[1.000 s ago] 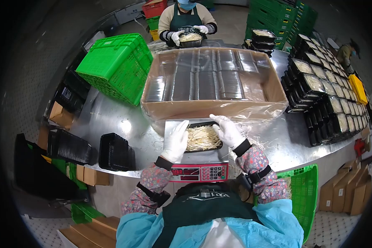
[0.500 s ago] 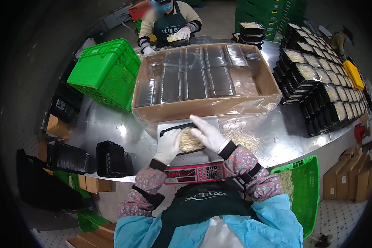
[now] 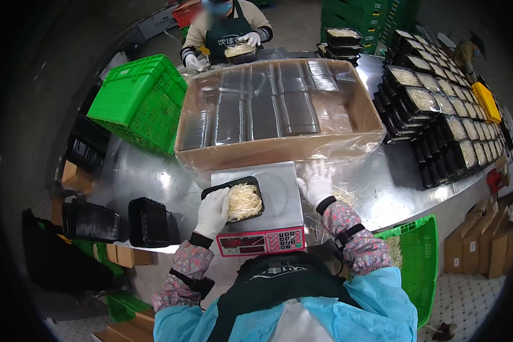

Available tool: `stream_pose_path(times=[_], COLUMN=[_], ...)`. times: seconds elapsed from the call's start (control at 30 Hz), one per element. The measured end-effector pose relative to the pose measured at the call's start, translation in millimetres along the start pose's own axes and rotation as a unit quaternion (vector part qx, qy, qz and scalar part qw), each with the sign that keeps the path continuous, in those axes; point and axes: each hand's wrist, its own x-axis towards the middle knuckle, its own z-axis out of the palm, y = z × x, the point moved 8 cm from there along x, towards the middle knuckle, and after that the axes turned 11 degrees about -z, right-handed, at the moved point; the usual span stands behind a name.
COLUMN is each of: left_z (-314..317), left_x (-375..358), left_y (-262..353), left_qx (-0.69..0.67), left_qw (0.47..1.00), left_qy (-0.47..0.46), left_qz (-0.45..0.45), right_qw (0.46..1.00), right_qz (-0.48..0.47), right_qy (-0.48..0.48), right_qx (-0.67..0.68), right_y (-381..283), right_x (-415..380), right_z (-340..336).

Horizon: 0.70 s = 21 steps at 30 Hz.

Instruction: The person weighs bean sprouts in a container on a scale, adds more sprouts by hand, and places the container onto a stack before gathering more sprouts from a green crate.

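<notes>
Right hand (image 3: 315, 181) lifted off; tray (image 3: 235, 201) now against left hand (image 3: 212, 212).

The left hand (image 3: 212, 212) wears a white glove. Its fingers curl over the left side of the black plastic tray of pale sprouts (image 3: 236, 200), touching it. The left arm, in a flowery sleeve with a black wrist band, bends up from below the tray. The right hand (image 3: 315, 181), also in a white glove, lies open and flat with fingers spread, well to the right of the tray. Its flowery sleeve slants down and right.
</notes>
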Motion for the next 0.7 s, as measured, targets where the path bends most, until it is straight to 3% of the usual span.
stream_pose_path(times=[0.03, 0.13, 0.23, 0.27, 0.3, 0.37, 0.47, 0.5, 0.57, 0.63, 0.7], left_z=[2, 11, 18, 16, 13, 9, 9, 12, 16, 25, 33], left_x=[-1, -1, 1, 1, 1, -2, 0, 1, 2, 10, 15], left_y=[4, 15, 31, 32, 32, 28, 28, 27, 29, 38, 46], left_qx=[-0.005, -0.015, -0.028, -0.033, -0.037, -0.037, -0.038, -0.023, -0.006, -0.007, -0.026], left_qw=[1.000, 0.997, 0.992, 0.993, 0.994, 0.997, 0.999, 1.000, 1.000, 1.000, 0.999], left_qy=[-0.015, -0.046, -0.080, -0.076, -0.072, -0.044, -0.025, -0.016, -0.008, -0.009, 0.021], left_qz=[0.018, 0.053, 0.096, 0.087, 0.076, 0.042, 0.007, -0.001, -0.013, -0.004, 0.000], right_qw=[0.999, 0.976, 0.925, 0.925, 0.928, 0.954, 0.992, 0.992, 0.971, 0.942, 0.964], right_qz=[0.031, -0.131, -0.357, -0.369, -0.370, -0.290, -0.121, -0.102, -0.055, -0.082, -0.069], right_qy=[0.008, 0.128, 0.055, -0.027, 0.008, 0.017, 0.011, -0.031, 0.100, 0.243, 0.252], right_qx=[-0.002, 0.118, 0.114, 0.082, 0.033, 0.070, -0.032, 0.062, 0.209, 0.216, 0.045], right_y=[10, -42, -122, -127, -118, -79, 11, 33, 49, 58, 71], right_x=[2, 22, 32, 32, 36, 32, 29, 27, 20, 27, 48], right_z=[-15, -46, -19, -9, 2, -19, -19, -31, -88, -140, -160])
